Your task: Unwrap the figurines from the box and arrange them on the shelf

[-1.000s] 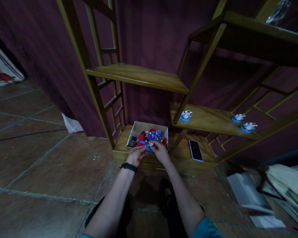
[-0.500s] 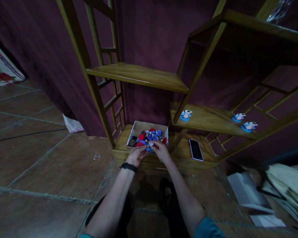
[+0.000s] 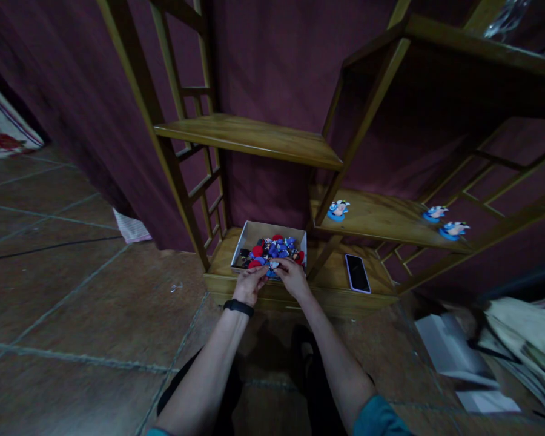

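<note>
Both hands meet at the front edge of an open cardboard box (image 3: pixel 272 228) on the low wooden shelf. Between their fingertips is a small figurine (image 3: pixel 271 270) with a blue base, partly covered by the fingers. My left hand (image 3: pixel 251 284) is closed on its left side, a black band round the wrist. From the right, my right hand (image 3: pixel 292 277) pinches the same figurine. Behind them, the box holds a heap of small red, blue and black figurines (image 3: pixel 279 247).
A figurine on a blue base (image 3: pixel 337 211) stands at the left of the raised shelf (image 3: pixel 376 215); two more (image 3: pixel 454 230) are at its right end. A phone (image 3: pixel 358 273) lies on the lower shelf. A white box (image 3: pixel 454 351) and cream bag (image 3: pixel 522 333) rest at right.
Both hands keep hold of the figurine at nearly the same spot, with only slight finger movement. The whole view has shifted a little.
</note>
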